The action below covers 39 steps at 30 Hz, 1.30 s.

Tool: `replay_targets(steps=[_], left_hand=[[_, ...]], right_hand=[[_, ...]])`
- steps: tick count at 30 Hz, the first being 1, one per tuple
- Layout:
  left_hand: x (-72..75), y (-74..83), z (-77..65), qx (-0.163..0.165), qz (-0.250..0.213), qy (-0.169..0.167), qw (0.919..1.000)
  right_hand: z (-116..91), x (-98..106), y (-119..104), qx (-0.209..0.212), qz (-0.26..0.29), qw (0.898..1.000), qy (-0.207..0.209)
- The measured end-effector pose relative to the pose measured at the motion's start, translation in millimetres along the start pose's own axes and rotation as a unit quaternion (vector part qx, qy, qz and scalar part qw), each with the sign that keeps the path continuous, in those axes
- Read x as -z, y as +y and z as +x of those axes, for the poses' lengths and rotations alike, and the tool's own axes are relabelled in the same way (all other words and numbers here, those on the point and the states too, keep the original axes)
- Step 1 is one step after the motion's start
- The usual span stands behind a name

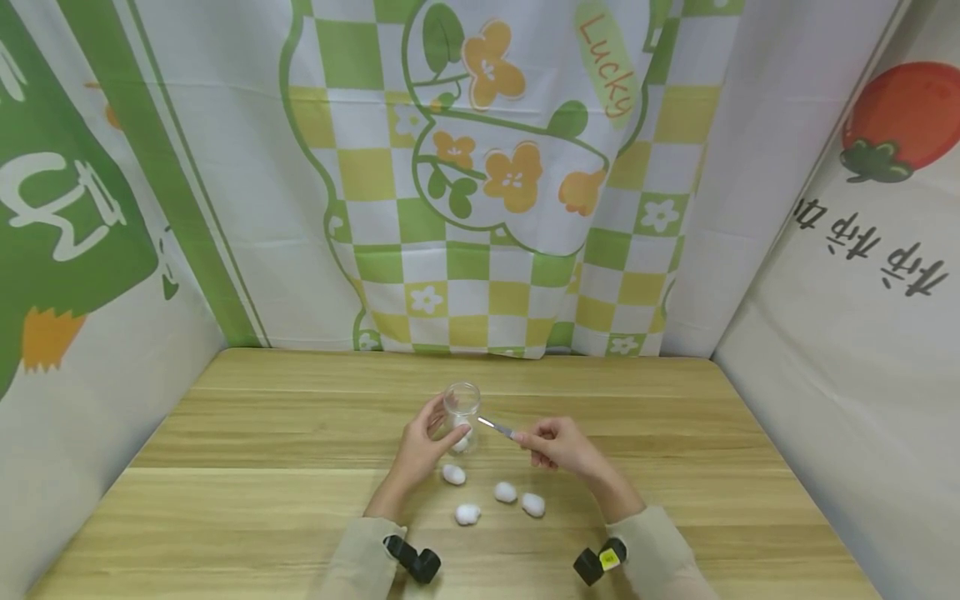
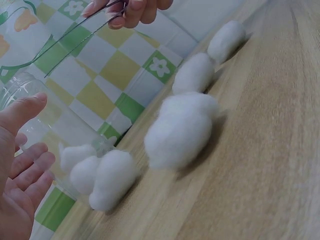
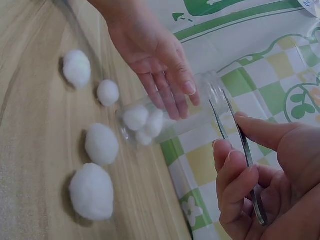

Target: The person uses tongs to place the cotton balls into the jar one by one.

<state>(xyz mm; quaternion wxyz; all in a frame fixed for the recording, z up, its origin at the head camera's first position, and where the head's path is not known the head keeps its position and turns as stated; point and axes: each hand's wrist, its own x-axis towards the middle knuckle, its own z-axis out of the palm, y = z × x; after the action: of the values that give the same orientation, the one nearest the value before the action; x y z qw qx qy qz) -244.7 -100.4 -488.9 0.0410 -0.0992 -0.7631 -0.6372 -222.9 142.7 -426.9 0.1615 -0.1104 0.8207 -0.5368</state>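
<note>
A clear jar (image 1: 462, 398) stands upright on the table, with several white cotton balls (image 3: 136, 118) at its bottom. My left hand (image 1: 422, 446) holds the jar from the left, thumb on the near side and fingers round the far side. Between thumb and fingers, my right hand (image 1: 561, 447) pinches metal tweezers (image 3: 247, 150). Their tips are apart with nothing between them and point at the jar's mouth, just to its right. Several loose cotton balls, among them a near one (image 1: 467, 514) and a right-hand one (image 1: 533, 505), lie in front of the jar.
The wooden table (image 1: 247, 467) runs back to a checked green and yellow curtain (image 1: 480, 275). White printed cloths hang at both sides. A black wrist camera (image 1: 414, 560) sits on the left sleeve, and another (image 1: 598, 563) on the right sleeve.
</note>
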Motion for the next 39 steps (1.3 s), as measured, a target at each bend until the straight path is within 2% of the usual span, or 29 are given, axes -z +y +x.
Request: replay_targets(steps=[21,24,31,39], left_hand=[[-0.3,0.5,-0.9,0.008,0.011,-0.001,0.9999],[-0.2,0.1,-0.2,0.006,0.008,0.0,0.9999],[0.2,-0.1,0.0,0.005,0.01,-0.001,0.9999],[0.1,0.0,-0.3,0.006,0.012,0.001,0.9999]], right_hand=[[3,-13,23,0.013,-0.033,0.999,-0.032],[4,-15,25,0.011,-0.041,0.999,-0.031],[3,-20,24,-0.026,-0.028,0.999,-0.019],[6,-27,26,-0.016,-0.05,0.999,-0.009]])
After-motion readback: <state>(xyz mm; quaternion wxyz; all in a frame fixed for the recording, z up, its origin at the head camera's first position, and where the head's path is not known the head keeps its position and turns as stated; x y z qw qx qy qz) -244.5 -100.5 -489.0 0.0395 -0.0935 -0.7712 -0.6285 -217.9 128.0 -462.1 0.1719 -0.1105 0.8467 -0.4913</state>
